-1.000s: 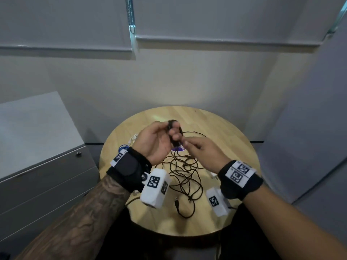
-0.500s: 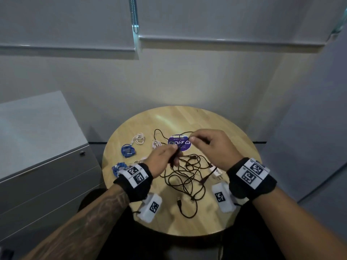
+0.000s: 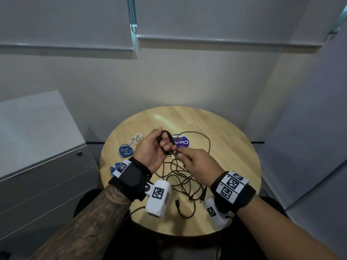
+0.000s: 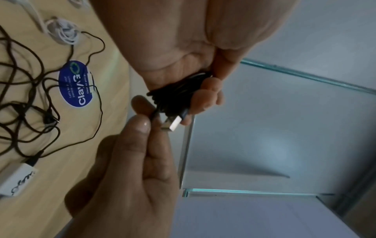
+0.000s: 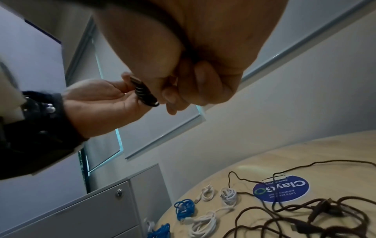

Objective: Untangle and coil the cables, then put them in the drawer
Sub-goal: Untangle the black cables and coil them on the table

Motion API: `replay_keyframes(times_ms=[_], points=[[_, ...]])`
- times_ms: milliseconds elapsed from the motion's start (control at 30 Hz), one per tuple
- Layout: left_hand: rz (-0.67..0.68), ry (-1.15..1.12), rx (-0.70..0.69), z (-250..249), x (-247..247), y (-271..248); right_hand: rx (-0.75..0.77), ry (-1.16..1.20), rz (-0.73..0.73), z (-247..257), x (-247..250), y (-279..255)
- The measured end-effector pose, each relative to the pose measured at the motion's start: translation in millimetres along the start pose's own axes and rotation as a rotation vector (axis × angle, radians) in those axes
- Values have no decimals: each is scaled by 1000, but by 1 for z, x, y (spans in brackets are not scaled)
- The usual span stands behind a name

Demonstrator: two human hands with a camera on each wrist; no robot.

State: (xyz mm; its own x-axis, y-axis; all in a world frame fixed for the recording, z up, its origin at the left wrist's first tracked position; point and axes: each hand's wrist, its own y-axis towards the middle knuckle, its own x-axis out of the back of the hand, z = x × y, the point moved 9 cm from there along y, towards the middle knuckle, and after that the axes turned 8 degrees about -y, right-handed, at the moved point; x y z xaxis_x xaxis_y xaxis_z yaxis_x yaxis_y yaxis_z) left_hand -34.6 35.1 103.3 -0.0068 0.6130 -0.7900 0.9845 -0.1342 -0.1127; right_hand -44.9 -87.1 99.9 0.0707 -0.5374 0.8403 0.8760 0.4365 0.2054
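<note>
My left hand (image 3: 163, 145) is palm up above the round table (image 3: 234, 147) and grips a small coil of black cable (image 3: 165, 135), its fingers curled through the loop. My right hand (image 3: 178, 155) pinches that cable's free end just behind the silver USB plug (image 4: 174, 126), right beside the coil (image 4: 173, 95). In the right wrist view the coil (image 5: 145, 94) sits between both hands. A loose tangle of black cables (image 3: 183, 177) lies on the table beneath the hands.
Two blue coils (image 3: 125, 150) (image 3: 114, 167) and a white coil (image 3: 137, 137) lie on the table's left side, near a blue oval sticker (image 3: 181, 143). A white adapter (image 4: 17, 181) rests by the tangle. A grey drawer cabinet (image 3: 47, 177) stands left of the table.
Half a second ago both hands were low over the tangle with the left palm down. Now the left hand is raised palm up with the coil, and the right hand pinches its plug end.
</note>
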Motion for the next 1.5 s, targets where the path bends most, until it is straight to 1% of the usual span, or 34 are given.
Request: replay_keyframes(times_ms=[67, 167, 300, 367, 467, 567, 633, 700, 800, 867, 967, 1033, 1100, 1167, 1233, 1333, 1367, 1433, 1500], points=[[-46, 1, -4, 0, 6, 0, 12, -18, 28, 3, 0, 0], [-97, 36, 4, 0, 11, 2, 9, 35, 76, 5, -3, -2], [-73, 41, 93, 12, 6, -1, -53, 194, 111, 3, -7, -4], [-73, 57, 104, 14, 5, -2, -49, 258, 106, 5, -8, -4], [-63, 70, 99, 16, 4, -1, -52, 464, 113, 11, -9, -5], [-32, 81, 103, 21, 4, 1, -57, 501, 124, 10, -9, -5], [15, 69, 130, 27, 3, 2, -59, 458, 110, 1, -9, -3], [74, 85, 177, 32, 4, 2, -30, 359, 82, -9, -8, -1], [139, 189, 224, 37, 12, 3, 26, 213, 133, -16, -19, -2], [152, 264, 233, 40, 20, 5, 21, 171, 155, -21, -25, -2], [140, 387, 224, 42, 34, 7, 35, 26, 121, -29, -28, -1], [118, 383, 259, 48, 45, 8, 53, -80, 146, -36, -36, -1], [52, 359, 334, 63, 58, 7, 75, -168, 178, -38, -49, -3], [-112, 357, 341, 76, 78, 11, 95, -230, 185, -38, -61, -4], [-290, 300, 267, 80, 95, 13, 73, -192, 216, -43, -74, -5], [-483, 139, 142, 72, 118, 20, -33, -33, 273, -63, -88, -10], [-524, 86, 108, 67, 126, 23, -89, 26, 287, -72, -90, -12], [-555, 16, 65, 60, 136, 29, -221, 180, 280, -90, -90, -15], [-563, -24, 51, 58, 141, 32, -325, 291, 225, -103, -82, -15]])
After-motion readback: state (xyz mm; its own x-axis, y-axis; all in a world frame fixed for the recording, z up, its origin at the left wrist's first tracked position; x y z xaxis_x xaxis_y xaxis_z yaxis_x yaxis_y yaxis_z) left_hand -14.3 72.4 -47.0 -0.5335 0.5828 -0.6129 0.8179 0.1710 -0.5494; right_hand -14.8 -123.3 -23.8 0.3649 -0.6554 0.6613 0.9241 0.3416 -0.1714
